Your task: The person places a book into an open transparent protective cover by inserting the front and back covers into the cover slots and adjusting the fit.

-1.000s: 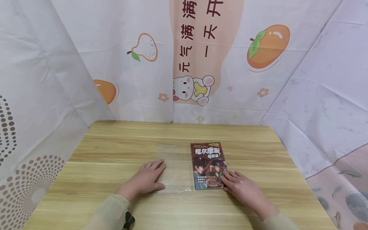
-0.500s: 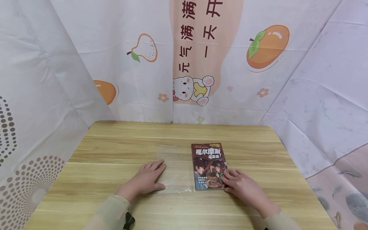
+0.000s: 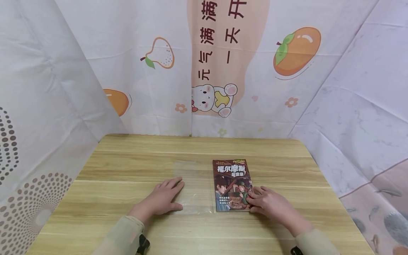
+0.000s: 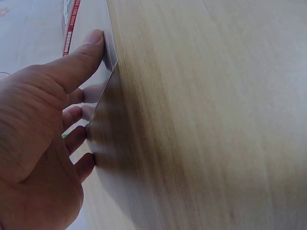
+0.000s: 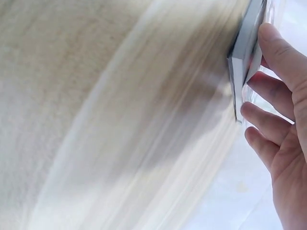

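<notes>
On the table lies a paperback book (image 3: 232, 186) with a dark red illustrated cover. A clear plastic sheet (image 3: 197, 187) lies flat along its left side. My left hand (image 3: 162, 196) rests on the sheet's left edge, its thumb apart from the spread fingers. The left wrist view shows that thumb and the fingertips touching the sheet's edge (image 4: 106, 76). My right hand (image 3: 271, 205) touches the book's lower right edge with relaxed fingers. In the right wrist view, thumb and fingertips lie against the book's side (image 5: 237, 88), where some clear plastic also shows.
The wooden table (image 3: 134, 156) has rounded far corners. A white printed curtain (image 3: 134, 78) hangs behind it, with more cloth (image 3: 357, 134) on both sides.
The book has shifted slightly toward me and to the right, with my right hand at its edge. My left hand and the plastic sheet have stayed put.
</notes>
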Demonstrator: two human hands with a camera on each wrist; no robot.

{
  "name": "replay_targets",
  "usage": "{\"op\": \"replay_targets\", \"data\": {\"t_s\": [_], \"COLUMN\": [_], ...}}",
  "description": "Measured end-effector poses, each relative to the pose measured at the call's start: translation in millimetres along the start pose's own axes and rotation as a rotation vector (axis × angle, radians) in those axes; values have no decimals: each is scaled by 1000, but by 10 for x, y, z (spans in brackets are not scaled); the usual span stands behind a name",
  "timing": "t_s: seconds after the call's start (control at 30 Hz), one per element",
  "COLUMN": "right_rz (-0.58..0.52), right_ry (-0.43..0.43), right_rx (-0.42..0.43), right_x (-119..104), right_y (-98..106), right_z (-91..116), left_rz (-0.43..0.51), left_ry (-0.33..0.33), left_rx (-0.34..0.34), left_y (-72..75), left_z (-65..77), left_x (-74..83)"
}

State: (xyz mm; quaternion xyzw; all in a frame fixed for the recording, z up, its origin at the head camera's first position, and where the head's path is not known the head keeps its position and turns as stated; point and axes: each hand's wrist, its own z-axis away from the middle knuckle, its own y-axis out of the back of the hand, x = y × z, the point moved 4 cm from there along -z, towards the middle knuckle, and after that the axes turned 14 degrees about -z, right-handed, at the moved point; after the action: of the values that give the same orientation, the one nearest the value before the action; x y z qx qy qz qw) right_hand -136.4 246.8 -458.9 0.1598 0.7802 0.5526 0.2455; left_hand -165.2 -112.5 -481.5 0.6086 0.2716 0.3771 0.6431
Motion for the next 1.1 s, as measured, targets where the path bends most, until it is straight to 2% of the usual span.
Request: {"op": "replay_targets", "data": {"t_s": [0.27,0.5,0.6,0.77,1.1], "right_rz": [9,102,108,122,181], "right_ry": [40,96,95,155,219], "right_rx": [-37,-90,-51,23,92], "right_x": [-18,-52,-92,-111,-212], "right_y": [58,76,99,129,231], "right_z": [-35,-55,-71,-61,-90], "left_rz": [-4,15,21,10,17], "left_ry": [-4,-7,-6,-9,-10], "left_rx": [6,7,5,5,5], "left_y": [-26,-18,-16,-6,16], "left_z": [-3,3,8,3,7], "left_x": [-22,-21,-22,-17,-7]}}
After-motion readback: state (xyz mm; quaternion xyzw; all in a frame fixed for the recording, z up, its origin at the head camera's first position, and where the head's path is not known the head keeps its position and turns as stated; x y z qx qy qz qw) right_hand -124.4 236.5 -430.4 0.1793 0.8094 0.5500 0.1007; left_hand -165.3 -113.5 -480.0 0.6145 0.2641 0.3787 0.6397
